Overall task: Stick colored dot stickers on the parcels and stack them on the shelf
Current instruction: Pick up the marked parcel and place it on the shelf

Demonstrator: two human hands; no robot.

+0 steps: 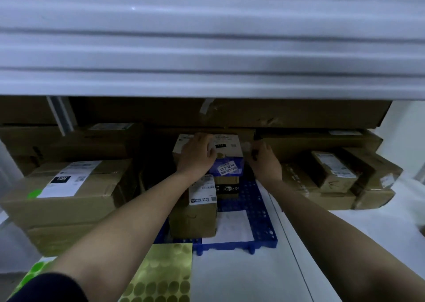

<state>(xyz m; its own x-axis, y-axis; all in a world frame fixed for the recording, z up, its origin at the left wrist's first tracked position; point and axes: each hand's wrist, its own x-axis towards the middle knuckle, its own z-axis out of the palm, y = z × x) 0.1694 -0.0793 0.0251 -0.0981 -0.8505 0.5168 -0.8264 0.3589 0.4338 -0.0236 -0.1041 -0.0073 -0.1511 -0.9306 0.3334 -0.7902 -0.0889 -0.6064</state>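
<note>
Small parcel [226,146] sits atop the blue box [230,167] under the shelf [207,37]. Left hand [197,154] grip: curled over its top-left edge. Right hand [264,161] grip: fingers on its right side, closure indeterminate. Gold sticker sheet [161,276] lies near.

blue perforated pallet [257,209], white paper sheet [232,225]

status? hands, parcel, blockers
Left hand and right hand grip top parcel on centre stack. Shelf edge close overhead. Sticker sheet lies unused.
</note>
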